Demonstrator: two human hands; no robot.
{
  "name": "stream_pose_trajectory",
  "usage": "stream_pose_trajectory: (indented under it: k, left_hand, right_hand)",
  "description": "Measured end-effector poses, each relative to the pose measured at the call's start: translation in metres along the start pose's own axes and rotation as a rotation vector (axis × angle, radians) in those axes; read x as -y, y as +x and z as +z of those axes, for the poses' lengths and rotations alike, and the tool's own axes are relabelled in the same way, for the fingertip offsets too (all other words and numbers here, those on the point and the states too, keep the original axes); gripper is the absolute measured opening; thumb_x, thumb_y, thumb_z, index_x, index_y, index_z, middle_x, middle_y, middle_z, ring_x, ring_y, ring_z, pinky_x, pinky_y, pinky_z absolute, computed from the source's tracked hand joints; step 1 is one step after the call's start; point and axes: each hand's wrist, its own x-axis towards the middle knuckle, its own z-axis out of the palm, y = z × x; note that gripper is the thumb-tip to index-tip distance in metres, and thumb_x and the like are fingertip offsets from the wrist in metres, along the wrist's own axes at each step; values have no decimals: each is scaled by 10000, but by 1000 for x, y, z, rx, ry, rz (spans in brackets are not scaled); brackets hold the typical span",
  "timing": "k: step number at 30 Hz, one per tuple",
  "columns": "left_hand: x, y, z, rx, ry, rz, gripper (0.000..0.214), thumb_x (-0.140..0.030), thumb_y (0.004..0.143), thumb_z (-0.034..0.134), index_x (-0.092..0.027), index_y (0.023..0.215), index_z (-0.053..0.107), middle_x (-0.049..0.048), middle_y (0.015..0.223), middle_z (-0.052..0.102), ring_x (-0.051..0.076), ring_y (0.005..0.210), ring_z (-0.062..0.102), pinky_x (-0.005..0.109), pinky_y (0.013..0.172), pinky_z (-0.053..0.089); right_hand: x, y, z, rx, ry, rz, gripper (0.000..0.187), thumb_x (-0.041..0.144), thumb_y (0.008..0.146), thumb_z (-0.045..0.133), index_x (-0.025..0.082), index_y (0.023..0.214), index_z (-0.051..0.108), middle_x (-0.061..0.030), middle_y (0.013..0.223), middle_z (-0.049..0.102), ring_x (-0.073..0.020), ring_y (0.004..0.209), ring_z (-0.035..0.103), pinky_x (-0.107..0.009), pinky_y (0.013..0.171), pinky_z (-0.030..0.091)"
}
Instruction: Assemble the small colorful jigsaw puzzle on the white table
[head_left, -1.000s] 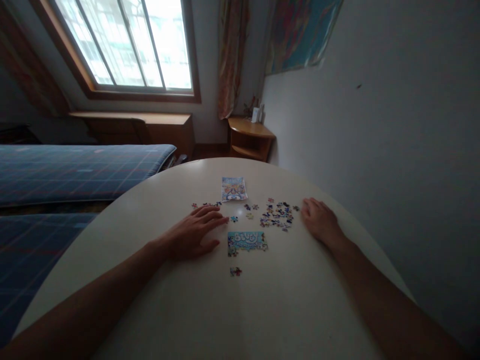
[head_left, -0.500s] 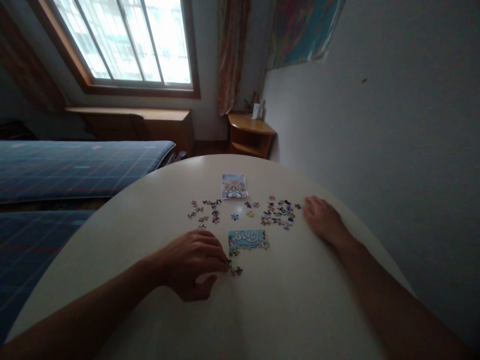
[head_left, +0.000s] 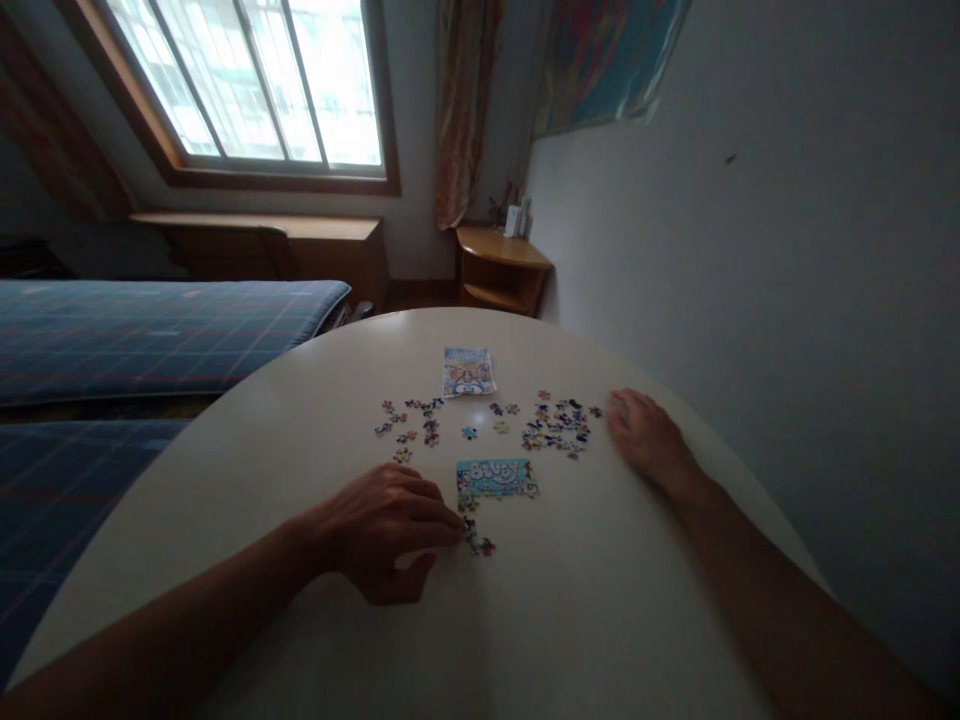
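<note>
My left hand [head_left: 394, 525] rests on the table with its fingers stretched forward and the thumb apart. Its fingertips touch a few joined jigsaw pieces [head_left: 480, 545], just below the assembled part of a jigsaw puzzle [head_left: 498, 478], a light-blue strip with white lettering. Whether those pieces link to the strip's left edge I cannot tell. My right hand [head_left: 646, 438] lies on the table, fingers loosely extended and holding nothing visible. Close to its fingertips is a dense cluster of loose jigsaw pieces [head_left: 559, 428].
A white round table [head_left: 600, 600] carries everything. More loose pieces [head_left: 431, 428] are scattered at the left, with a few between the groups. A printed picture sheet [head_left: 468, 372] lies farther back. A wall [head_left: 787, 350] stands right of the table; a blue mattress [head_left: 150, 335] is left.
My left fingertips and the small joined pieces under them have shifted slightly right. A piece formerly part-hidden behind that hand now shows. My right hand stays where it was.
</note>
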Motion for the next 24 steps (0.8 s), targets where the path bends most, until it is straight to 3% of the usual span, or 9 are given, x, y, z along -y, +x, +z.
stream_pose_trajectory:
  k: [3,5,9,13,19,24]
  left_hand:
    - [3,0,2,-82,62,-20,296,-91,773,508,-186,1027,629,17,968,761,150,710,684,278,561,530]
    - [6,0,4,-93,71,-51,262,-91,807,514,-196,1018,628,13,970,761,149,735,687,276,586,537]
    - [12,1,6,-37,7,-114,297,-156,851,558,-210,1137,615,45,1107,728,195,969,671,342,797,571]
    - [17,3,7,22,-28,-232,473,-266,848,626,-222,1311,540,100,1304,621,275,1221,550,473,1032,469]
    - [21,3,11,49,-66,-269,543,-358,839,667,-232,1339,495,109,1349,586,299,1279,497,486,1075,413]
    - [22,1,14,74,-68,-296,578,-382,820,696,-238,1341,491,101,1372,568,305,1309,466,488,1096,384]
  right_hand:
    - [26,-1,-19,-119,77,-37,380,273,895,469,106,1187,645,-182,1213,656,-312,1125,601,-464,1019,452]
    - [51,-6,-32,-110,146,-155,284,274,910,490,143,1078,677,-151,1105,690,-302,1052,615,-471,984,461]
    - [107,-33,-53,30,337,-426,111,239,895,584,202,921,686,-87,967,700,-254,972,620,-432,920,467]
    - [146,-64,-60,264,443,-667,64,225,893,627,222,910,689,-49,955,701,-210,942,620,-396,922,439]
    - [153,-76,-60,407,500,-866,112,284,900,647,249,991,702,-35,1029,702,-193,985,615,-365,919,431]
    - [156,-77,-63,416,478,-820,86,272,898,644,238,959,694,-33,1003,701,-194,966,620,-367,905,432]
